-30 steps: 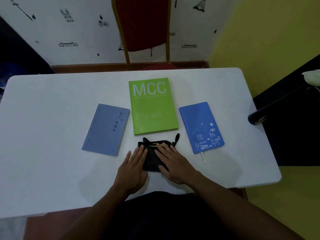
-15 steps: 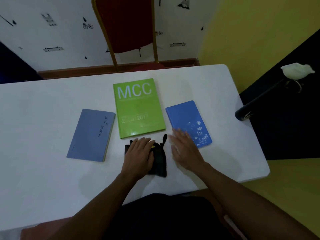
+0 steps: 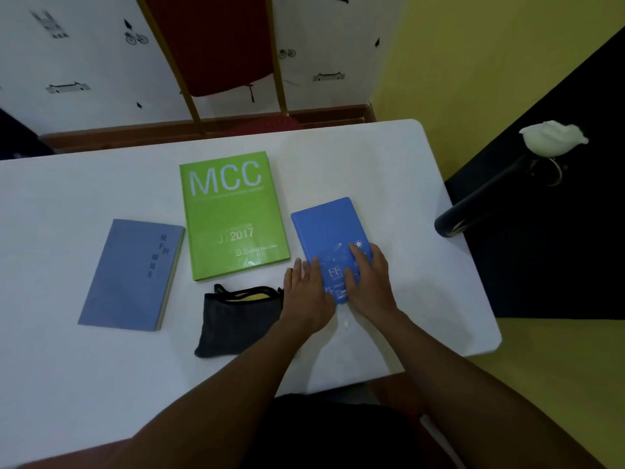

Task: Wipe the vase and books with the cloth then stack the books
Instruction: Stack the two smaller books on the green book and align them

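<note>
Resting on table (image 3: 389,170): three books in a row, dark cloth nearer the body.
Bright blue book (image 3: 326,228): rightmost; long axis running away from the body, far end leaning slightly left; printed icons on the near half of the cover.
Left hand (image 3: 306,296): flat, fingers spread and extended, lying on the near left corner of bright blue book, heel on table just beside cloth.
Right hand (image 3: 370,282): flat, fingers extended, palm down on near right part of the same cover; not curled round any edge.
Green book (image 3: 233,214): middle, largest; "MCC" at far end, "2017" lower down; long axis away from the body, nearly square to table edge.
Grey-blue book (image 3: 133,274): leftmost; long axis tilted, far end leaning right; page edge along right side.
Cloth (image 3: 235,318): dark, crumpled, a yellow strip showing at its far edge; just below green book, untouched by either hand.
Vase (image 3: 480,201): dark, slender, off the right end of table, white flower (image 3: 551,140) at its top.
Red chair (image 3: 216,45): behind table.
</note>
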{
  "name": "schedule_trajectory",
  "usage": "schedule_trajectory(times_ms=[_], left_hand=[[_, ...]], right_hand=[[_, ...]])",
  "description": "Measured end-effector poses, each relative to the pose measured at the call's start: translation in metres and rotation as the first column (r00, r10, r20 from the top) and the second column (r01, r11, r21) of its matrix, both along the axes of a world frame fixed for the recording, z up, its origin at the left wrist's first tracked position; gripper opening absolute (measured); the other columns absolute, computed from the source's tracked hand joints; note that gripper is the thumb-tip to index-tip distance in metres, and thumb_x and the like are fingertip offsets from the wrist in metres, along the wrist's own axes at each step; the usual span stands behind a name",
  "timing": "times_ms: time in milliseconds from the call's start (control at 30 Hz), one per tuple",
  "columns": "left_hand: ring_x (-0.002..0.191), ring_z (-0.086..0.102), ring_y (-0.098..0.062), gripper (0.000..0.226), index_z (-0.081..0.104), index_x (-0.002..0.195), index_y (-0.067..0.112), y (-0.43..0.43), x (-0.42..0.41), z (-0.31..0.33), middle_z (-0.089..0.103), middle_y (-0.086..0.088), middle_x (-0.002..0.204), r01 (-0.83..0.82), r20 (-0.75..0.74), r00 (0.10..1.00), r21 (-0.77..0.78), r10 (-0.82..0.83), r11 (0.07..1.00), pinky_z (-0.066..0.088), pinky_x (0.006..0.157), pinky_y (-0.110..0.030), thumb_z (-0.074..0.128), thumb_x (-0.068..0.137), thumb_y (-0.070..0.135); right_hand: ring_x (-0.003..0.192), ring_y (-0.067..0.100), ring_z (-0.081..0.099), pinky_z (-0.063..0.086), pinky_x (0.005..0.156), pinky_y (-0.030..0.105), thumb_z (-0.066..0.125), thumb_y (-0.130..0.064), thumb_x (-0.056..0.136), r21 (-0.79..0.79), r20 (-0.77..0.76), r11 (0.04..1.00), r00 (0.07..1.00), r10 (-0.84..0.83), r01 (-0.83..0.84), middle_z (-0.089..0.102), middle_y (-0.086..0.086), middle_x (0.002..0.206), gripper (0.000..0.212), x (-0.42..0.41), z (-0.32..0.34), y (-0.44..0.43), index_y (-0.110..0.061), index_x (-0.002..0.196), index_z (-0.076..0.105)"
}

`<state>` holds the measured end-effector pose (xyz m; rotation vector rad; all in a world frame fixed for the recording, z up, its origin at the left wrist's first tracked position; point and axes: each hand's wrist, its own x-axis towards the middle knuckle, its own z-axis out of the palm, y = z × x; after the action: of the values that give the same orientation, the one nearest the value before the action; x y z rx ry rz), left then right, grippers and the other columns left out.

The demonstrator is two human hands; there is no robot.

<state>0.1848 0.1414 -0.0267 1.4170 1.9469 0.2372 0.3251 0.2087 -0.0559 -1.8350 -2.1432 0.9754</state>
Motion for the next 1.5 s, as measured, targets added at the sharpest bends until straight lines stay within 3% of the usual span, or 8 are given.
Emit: schedule_trajectory(times_ms=[200, 467, 633, 867, 1100, 1200, 1333, 1500], left_hand=[[0.132, 0.041, -0.019, 0.063, 0.047, 0.133, 0.029, 0.003, 0.019, 0.005, 0.052, 0.006, 0.129, -0.523, 0.339, 0.812, 0.061, 0.475, 0.85, 0.024, 0.115, -0.041, 0.08, 0.079, 0.02], [0.118, 0.068, -0.022, 0.051, 0.037, 0.131, 0.026, 0.015, -0.02, 0.025, 0.062, -0.008, 0.135, -0.697, 0.791, 0.45, 0.02, 0.415, 0.717, 0.063, 0.086, -0.037, 0.061, 0.098, -0.004], [0.111, 0.071, -0.02, 0.066, 0.03, 0.151, 0.023, -0.002, -0.084, 0.024, 0.063, -0.002, 0.137, -0.774, 0.836, 0.225, -0.158, 0.5, 0.613, 0.063, 0.082, -0.036, 0.059, 0.099, -0.005], [0.116, 0.069, -0.01, 0.066, 0.038, 0.155, 0.014, -0.025, -0.169, 0.017, 0.065, 0.0, 0.139, -0.738, 0.711, 0.426, -0.085, 0.56, 0.67, 0.058, 0.099, -0.039, 0.067, 0.096, 0.003], [0.079, 0.059, 0.005, 0.05, 0.052, 0.142, 0.014, -0.013, -0.205, 0.016, 0.063, 0.003, 0.103, -0.673, 0.52, 0.64, 0.025, 0.566, 0.739, 0.053, 0.058, -0.008, 0.066, 0.096, 0.0], [0.079, 0.062, 0.001, 0.043, 0.058, 0.136, 0.007, -0.01, -0.217, 0.006, 0.066, -0.004, 0.109, -0.609, 0.408, 0.732, 0.033, 0.546, 0.792, 0.06, 0.07, -0.017, 0.068, 0.094, 0.0], [0.112, 0.06, -0.02, 0.049, 0.053, 0.14, 0.012, -0.006, -0.223, 0.001, 0.049, -0.015, 0.13, -0.561, 0.324, 0.789, 0.035, 0.522, 0.827, 0.057, 0.096, -0.032, 0.071, 0.094, 0.009], [0.115, 0.031, -0.011, 0.054, 0.045, 0.147, 0.008, 0.001, -0.226, -0.006, 0.037, -0.018, 0.134, -0.539, 0.222, 0.823, 0.01, 0.523, 0.842, 0.035, 0.091, -0.013, 0.067, 0.098, 0.009]], right_hand=[[0.145, 0.028, 0.031, 0.037, 0.119, 0.051, 0.054, -0.029, 0.104, -0.06, -0.01, 0.979, 0.98, -0.197, 0.196, 0.032, 0.009, 0.158, 0.052, -0.019, 0.007, 0.01, -0.027, 0.154, 0.041], [0.141, 0.023, 0.04, 0.044, 0.115, 0.05, 0.054, -0.031, 0.105, -0.122, -0.206, 0.929, 0.906, -0.369, 0.35, 0.042, 0.005, 0.154, 0.053, -0.055, 0.023, 0.005, -0.027, 0.154, 0.036], [0.135, 0.017, 0.048, 0.045, 0.109, 0.033, 0.084, -0.037, 0.083, -0.211, -0.324, 0.956, 0.908, -0.266, 0.204, 0.044, 0.002, 0.151, 0.093, -0.094, 0.043, 0.01, -0.026, 0.158, 0.03], [0.132, 0.018, 0.05, 0.039, 0.103, 0.021, 0.088, -0.029, 0.081, -0.246, -0.305, 0.969, 0.949, -0.075, -0.002, 0.043, 0.003, 0.142, 0.091, -0.166, 0.045, 0.019, -0.016, 0.156, 0.037], [0.136, 0.019, 0.046, 0.036, 0.104, 0.019, 0.085, -0.025, 0.084, -0.217, -0.262, 0.976, 0.963, -0.065, 0.007, 0.04, 0.004, 0.149, 0.09, -0.207, 0.04, 0.019, -0.012, 0.158, 0.034], [0.138, 0.023, 0.043, 0.042, 0.112, 0.032, 0.086, -0.027, 0.083, -0.194, -0.225, 0.981, 0.973, -0.055, 0.01, 0.039, 0.004, 0.149, 0.093, -0.216, 0.034, 0.02, -0.014, 0.158, 0.033], [0.139, 0.026, 0.037, 0.042, 0.114, 0.039, 0.086, -0.031, 0.081, -0.185, -0.17, 0.982, 0.984, -0.055, 0.023, 0.039, 0.005, 0.148, 0.095, -0.224, 0.028, 0.022, -0.016, 0.158, 0.033], [0.137, 0.026, 0.035, 0.042, 0.111, 0.039, 0.085, -0.031, 0.083, -0.16, -0.144, 0.987, 0.989, -0.035, 0.011, 0.038, 0.006, 0.148, 0.092, -0.228, 0.024, 0.024, -0.017, 0.156, 0.032]])
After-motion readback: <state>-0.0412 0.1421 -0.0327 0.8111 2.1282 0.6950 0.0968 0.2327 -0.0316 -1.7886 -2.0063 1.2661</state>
